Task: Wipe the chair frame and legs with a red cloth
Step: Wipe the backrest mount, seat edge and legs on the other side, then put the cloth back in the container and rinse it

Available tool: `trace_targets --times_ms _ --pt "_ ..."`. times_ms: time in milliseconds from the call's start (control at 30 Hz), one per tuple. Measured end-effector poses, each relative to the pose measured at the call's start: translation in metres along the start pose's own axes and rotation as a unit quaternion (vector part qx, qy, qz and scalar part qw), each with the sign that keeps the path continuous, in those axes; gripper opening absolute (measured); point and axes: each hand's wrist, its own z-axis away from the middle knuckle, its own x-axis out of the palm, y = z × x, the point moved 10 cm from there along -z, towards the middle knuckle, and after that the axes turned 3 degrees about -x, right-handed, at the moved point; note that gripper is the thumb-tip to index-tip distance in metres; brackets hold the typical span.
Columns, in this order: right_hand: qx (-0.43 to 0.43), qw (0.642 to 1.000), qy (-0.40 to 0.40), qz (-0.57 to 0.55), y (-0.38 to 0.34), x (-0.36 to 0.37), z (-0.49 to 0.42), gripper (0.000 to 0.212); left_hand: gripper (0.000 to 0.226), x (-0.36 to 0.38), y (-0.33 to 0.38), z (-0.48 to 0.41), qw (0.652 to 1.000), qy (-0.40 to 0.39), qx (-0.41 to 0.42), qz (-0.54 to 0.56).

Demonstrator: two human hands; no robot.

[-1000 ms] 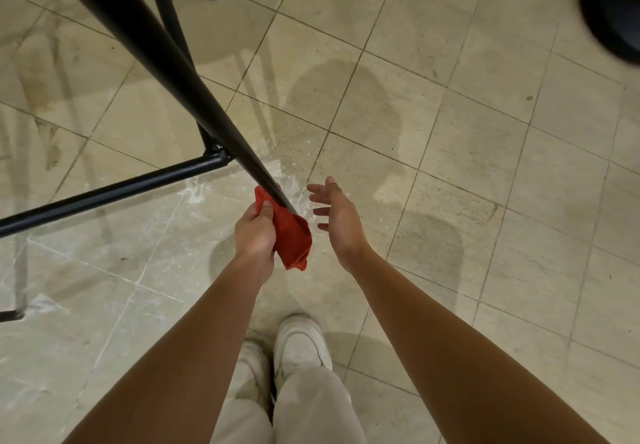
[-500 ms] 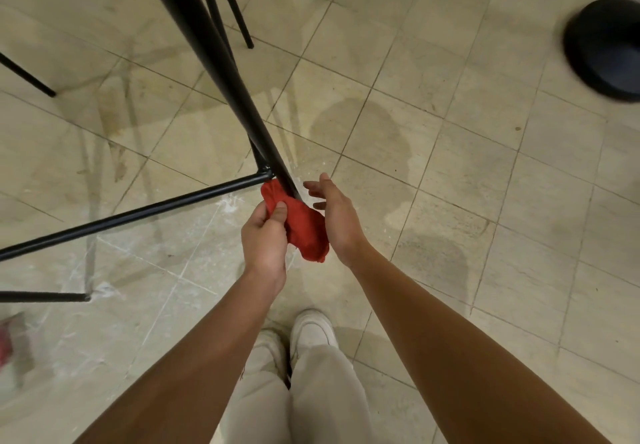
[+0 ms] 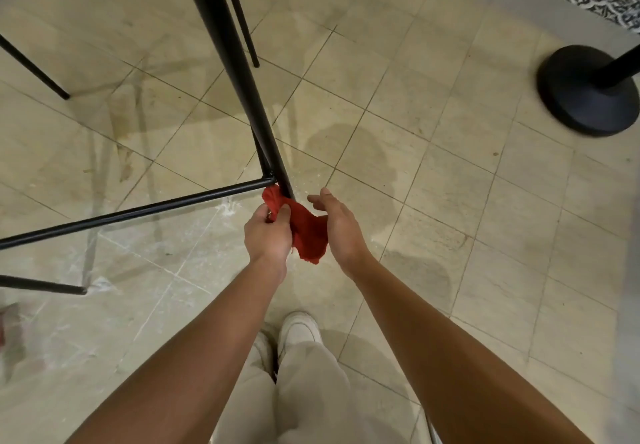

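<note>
- Two hands are engaged low on the chair's leg (image 3: 235, 63), just below the joint where the crossbar (image 3: 138, 213) meets it.
- The cloth (image 3: 308, 232) is bunched against the leg there. It is gripped by the left hand (image 3: 268, 236), fingers curled and thumb pressed onto the fabric, presumably so that the metal is squeezed while rubbed.
- The right hand (image 3: 341, 229) is held beside the cloth's hanging end, fingers straight and slightly spread, nothing gripped. Whether the palm touches the cloth cannot be told. It is probably placed to gather the loose end.
- The leg's foot on the floor (image 3: 433, 166) is hidden behind cloth and hands.
</note>
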Motion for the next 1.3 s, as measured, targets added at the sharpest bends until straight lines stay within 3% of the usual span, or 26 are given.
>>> trace_targets --times_ms 333,467,600,733,967,1300 --pt "0.02 0.997 -0.064 0.036 -0.017 0.026 0.034 0.05 0.015 -0.031 0.01 0.031 0.998 -0.05 0.002 -0.024" --pt "0.021 0.989 -0.136 0.059 -0.037 0.054 0.058 0.044 0.021 -0.063 0.026 0.047 0.998 -0.062 0.006 0.021" --pt "0.02 0.965 -0.229 0.129 -0.055 0.087 0.085 0.051 0.024 -0.099 0.048 0.067 0.995 -0.072 0.038 0.06" --pt "-0.023 0.94 -0.3 0.162 -0.086 0.135 0.117 0.055 0.034 -0.158 0.078 0.088 0.992 -0.071 0.092 0.041" --pt "-0.084 0.904 -0.386 0.165 -0.136 0.245 0.181 0.042 0.028 -0.282 0.1 0.12 0.982 -0.04 0.115 0.142" --pt "-0.071 0.862 -0.475 0.159 -0.149 0.387 0.241 0.03 0.037 -0.439 0.096 0.121 0.968 0.002 0.132 0.213"
